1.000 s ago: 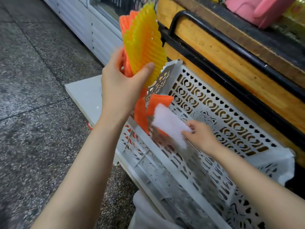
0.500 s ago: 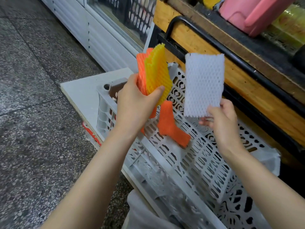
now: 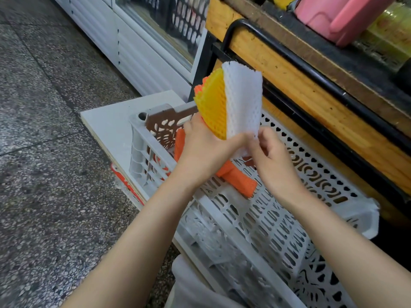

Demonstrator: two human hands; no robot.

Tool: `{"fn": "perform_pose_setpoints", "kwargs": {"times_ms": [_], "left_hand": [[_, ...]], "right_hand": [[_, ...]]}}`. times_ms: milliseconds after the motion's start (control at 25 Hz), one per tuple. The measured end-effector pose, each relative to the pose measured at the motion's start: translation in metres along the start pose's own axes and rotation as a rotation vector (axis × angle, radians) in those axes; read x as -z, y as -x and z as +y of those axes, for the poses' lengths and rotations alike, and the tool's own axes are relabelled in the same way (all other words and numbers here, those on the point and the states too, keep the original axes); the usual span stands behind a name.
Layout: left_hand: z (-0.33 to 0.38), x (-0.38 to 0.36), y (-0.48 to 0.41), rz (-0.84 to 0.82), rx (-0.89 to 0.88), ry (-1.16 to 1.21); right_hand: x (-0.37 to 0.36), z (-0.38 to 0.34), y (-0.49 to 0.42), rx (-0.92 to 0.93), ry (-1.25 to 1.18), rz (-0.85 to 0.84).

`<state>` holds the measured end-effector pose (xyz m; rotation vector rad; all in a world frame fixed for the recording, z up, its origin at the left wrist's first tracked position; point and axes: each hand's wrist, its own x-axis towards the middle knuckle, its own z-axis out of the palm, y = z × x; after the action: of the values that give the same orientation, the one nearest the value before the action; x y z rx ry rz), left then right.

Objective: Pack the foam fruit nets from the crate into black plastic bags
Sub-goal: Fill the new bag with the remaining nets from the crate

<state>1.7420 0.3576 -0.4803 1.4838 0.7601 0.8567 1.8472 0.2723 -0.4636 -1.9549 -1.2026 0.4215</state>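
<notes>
Left hand (image 3: 204, 150): the fingers are curled round the lower ends of a fanned bundle of nets, which is held upright above the far end of the crate (image 3: 278, 218); the thumb is laid across the front of the bundle, toward the white net (image 3: 243, 103).
Right hand (image 3: 273, 165): the bottom edge of the white net is pinched between thumb and fingertips; the other fingers are bent loosely.
White net: it is held upright and pressed flat against the right face of the yellow net (image 3: 212, 107), the two touching along their length.
Yellow net: it is gripped at its base by the left hand, with its ribbed face turned toward the camera.
Orange nets (image 3: 198, 88): only their edges are seen, behind the yellow net on its left; an orange end is seen hanging below the left hand.
Loose orange net (image 3: 238, 181): it is lying inside the crate beneath both hands, partly hidden by the left wrist.
Crate: it is white and perforated, and is set on a white board (image 3: 111, 125), just beside a wooden counter (image 3: 311, 90).
Brown panel (image 3: 169, 123): it is seen at the crate's far end, cut with a pattern of openings.
Black rail (image 3: 300, 61): it is run along the front of the counter.
Pink container (image 3: 333, 16): it is placed on the counter top, well apart from the hands.
White cabinet (image 3: 142, 52): it is stood beyond the board, with a glass panel in it.
Floor (image 3: 44, 152): speckled stone is seen to the left of the board.
</notes>
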Motion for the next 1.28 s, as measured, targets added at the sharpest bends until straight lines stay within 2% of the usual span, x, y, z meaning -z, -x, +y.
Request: {"fn": "perform_pose_setpoints", "kwargs": {"times_ms": [80, 200, 280, 400, 600, 760, 920, 1000, 1160, 1280], "left_hand": [[-0.003, 0.005, 0.000, 0.070, 0.027, -0.009], [-0.008, 0.014, -0.002, 0.128, 0.041, -0.083], [-0.011, 0.017, -0.005, 0.172, 0.056, -0.108], [-0.013, 0.018, -0.008, 0.179, 0.061, -0.091], [-0.012, 0.013, -0.010, 0.177, 0.056, -0.084], [-0.012, 0.007, -0.007, 0.148, 0.072, -0.076], [-0.013, 0.001, -0.004, 0.134, 0.057, -0.082], [-0.014, -0.003, -0.001, 0.127, 0.059, -0.088], [-0.013, -0.018, 0.009, 0.064, 0.042, -0.098], [-0.007, -0.030, 0.021, 0.021, -0.001, -0.140]], "right_hand": [[-0.002, 0.008, -0.002, -0.011, -0.074, -0.029], [-0.006, 0.049, -0.012, -0.109, 0.112, -0.014], [-0.010, 0.083, -0.017, -0.233, 0.265, -0.125], [-0.019, 0.120, -0.017, -0.350, 0.336, -0.359], [-0.036, 0.153, -0.013, -0.345, 0.582, -0.339], [-0.033, 0.152, -0.009, -0.268, 0.715, -0.287], [-0.024, 0.139, -0.002, -0.194, 0.850, -0.310], [-0.014, 0.131, 0.003, -0.227, 0.803, -0.270], [0.014, 0.103, 0.021, -0.386, 0.520, -0.172], [0.040, 0.075, 0.040, -0.391, 0.325, -0.079]]}}
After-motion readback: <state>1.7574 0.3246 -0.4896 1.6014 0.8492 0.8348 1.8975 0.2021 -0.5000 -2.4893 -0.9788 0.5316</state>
